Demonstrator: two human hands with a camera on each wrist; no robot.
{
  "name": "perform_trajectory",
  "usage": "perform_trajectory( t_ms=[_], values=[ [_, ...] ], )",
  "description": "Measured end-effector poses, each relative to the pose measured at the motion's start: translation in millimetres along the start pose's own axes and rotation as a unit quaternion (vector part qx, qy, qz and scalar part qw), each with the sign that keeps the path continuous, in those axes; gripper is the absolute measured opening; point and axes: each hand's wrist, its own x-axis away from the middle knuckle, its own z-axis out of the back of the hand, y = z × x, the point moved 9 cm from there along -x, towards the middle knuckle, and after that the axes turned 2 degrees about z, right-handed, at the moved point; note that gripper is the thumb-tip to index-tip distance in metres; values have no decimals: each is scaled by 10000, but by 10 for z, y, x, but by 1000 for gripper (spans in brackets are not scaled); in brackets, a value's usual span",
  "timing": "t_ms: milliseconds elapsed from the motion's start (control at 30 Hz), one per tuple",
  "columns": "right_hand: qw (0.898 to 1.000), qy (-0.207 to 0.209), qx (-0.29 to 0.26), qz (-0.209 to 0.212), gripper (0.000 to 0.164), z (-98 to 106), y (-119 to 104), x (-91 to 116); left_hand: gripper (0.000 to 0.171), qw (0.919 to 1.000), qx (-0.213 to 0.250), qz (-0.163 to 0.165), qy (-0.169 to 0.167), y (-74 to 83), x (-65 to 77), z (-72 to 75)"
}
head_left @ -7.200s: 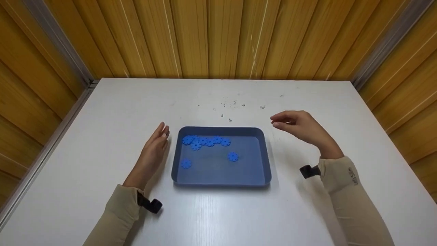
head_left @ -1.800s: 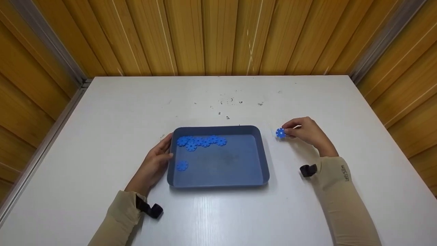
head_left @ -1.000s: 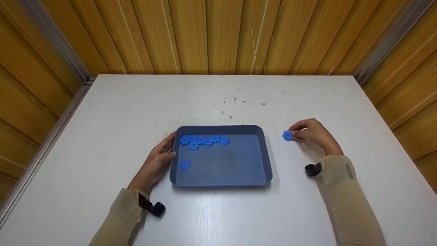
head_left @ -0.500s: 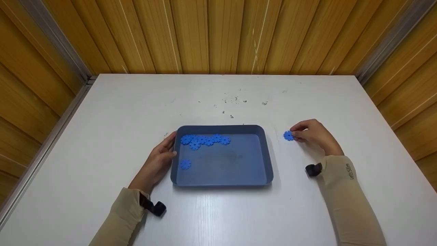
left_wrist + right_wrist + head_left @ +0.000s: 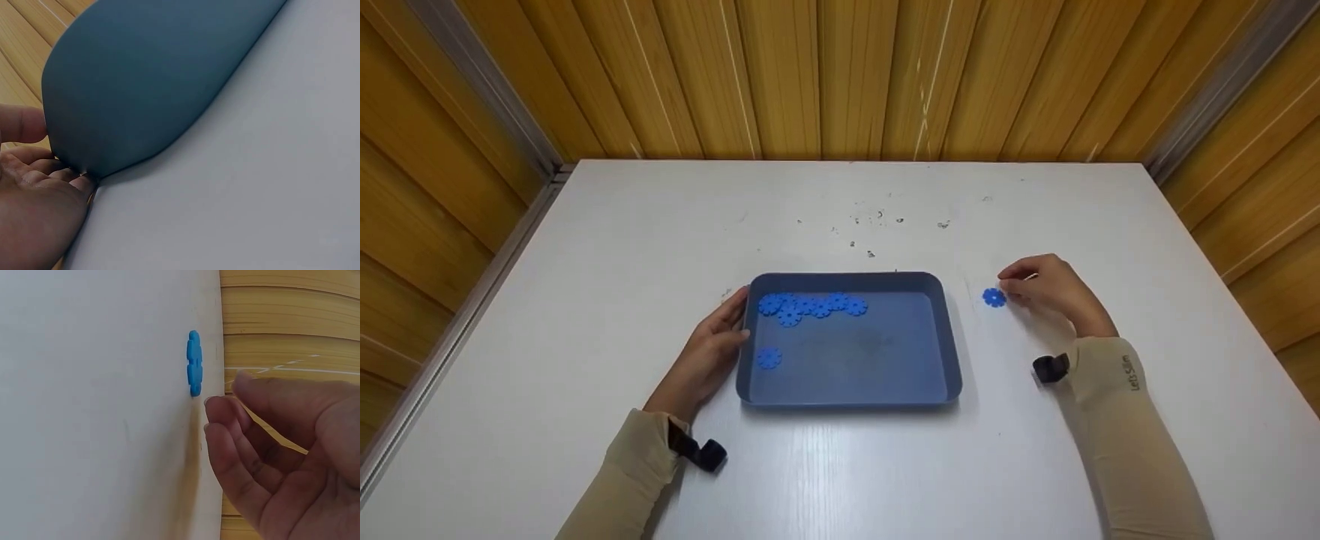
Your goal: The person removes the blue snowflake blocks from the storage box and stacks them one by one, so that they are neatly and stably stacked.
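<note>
My left hand (image 5: 709, 349) holds the left side of a shallow blue-grey tray (image 5: 847, 407), its thumb at the rim and its fingers along the outer wall. In the left wrist view, curled fingers (image 5: 42, 166) meet the tray's lower edge. Inside the tray, several blue notched plastic discs (image 5: 820, 307) lie in a row along the back wall, some overlapping. One more notched disc (image 5: 769, 358) is near the front left. Right of the tray, a single notched disc (image 5: 194, 363) lies flat on the table. Beside it is my right hand (image 5: 1046, 289), fingers bent loosely, apart from the disc and holding nothing.
The white table (image 5: 840, 480) bears small dark marks (image 5: 877, 217) behind the tray. Yellow wood-look panels (image 5: 847, 82) stand along its back and sides. A small black camera (image 5: 1050, 368) sits at the right wrist, another at the left.
My left hand has taken hold of the tray. The disc from the tray's right half was carried out in my right hand, set on the table and just released. The fingertips have lifted slightly.
</note>
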Motion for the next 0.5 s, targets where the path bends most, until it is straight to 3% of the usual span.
perform_trajectory(
  t_ms=[500],
  values=[
    [9980, 91, 56, 625, 37, 112, -534, 54, 74, 10000, -67, -58, 7, -5, -10, 6]
  ],
)
